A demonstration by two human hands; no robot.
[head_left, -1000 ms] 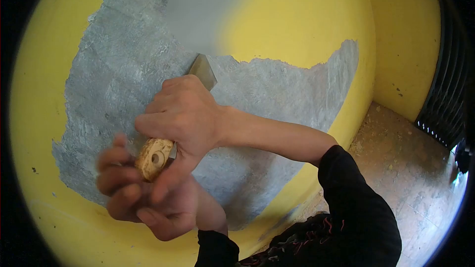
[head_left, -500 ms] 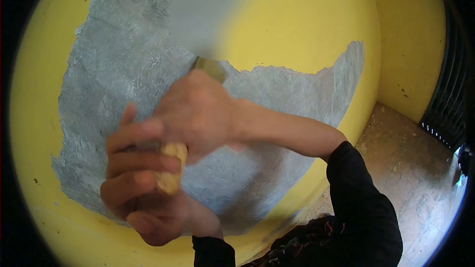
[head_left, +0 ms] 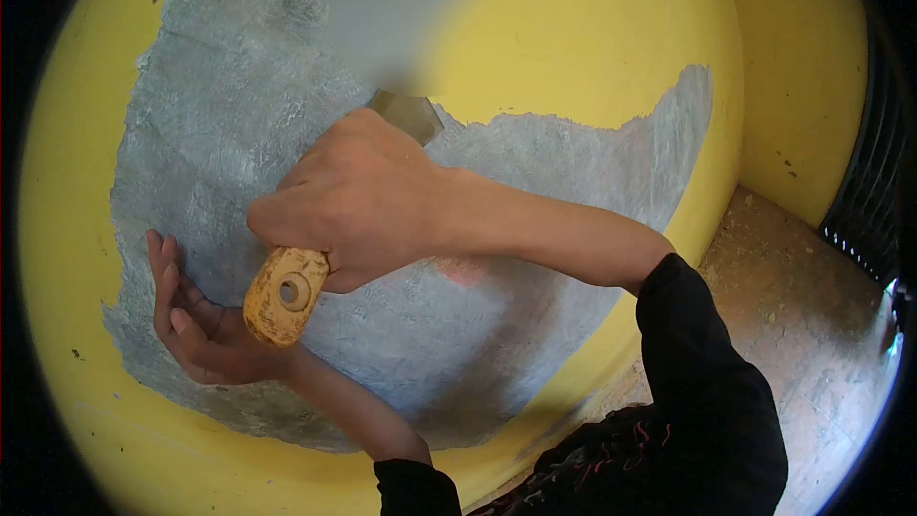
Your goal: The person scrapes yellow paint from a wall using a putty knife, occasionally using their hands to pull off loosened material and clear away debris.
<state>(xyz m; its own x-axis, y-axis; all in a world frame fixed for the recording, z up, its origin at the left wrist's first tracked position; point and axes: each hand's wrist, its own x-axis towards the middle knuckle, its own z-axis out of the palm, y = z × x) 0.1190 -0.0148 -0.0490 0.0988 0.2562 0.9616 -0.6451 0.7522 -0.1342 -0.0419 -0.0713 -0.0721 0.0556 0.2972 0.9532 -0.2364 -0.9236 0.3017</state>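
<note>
Paint (head_left: 592, 29), smooth and yellow, coats the wall (head_left: 62, 258) around a broad bare patch (head_left: 220, 134) of mottled grey, whose surface looks rough and finely scratched. The patch has a ragged, torn-looking border along its left and upper right, and a faint pinkish stain (head_left: 461, 269) lies under the right forearm.

The scraper is over the middle of this patch, clamped in the right hand (head_left: 358, 191) with the fingers folded round it. Its blunt, rounded handle (head_left: 277, 317) looks like yellowish wood flecked brown, with a round hole in the butt; the flat, straight-sided metal blade (head_left: 409, 118) emerges beyond the knuckles, near the paint's edge. Whether it touches the wall I cannot tell, as a blur covers the area just above.

The left hand (head_left: 215, 344) is open, fingers loosely curved, beneath the handle; contact between them is unclear.

Bare grey surface gives open room left of the right hand and below its forearm. Dusty floor (head_left: 764, 315) and dark slats (head_left: 874, 162) flank the wall's right side.
</note>
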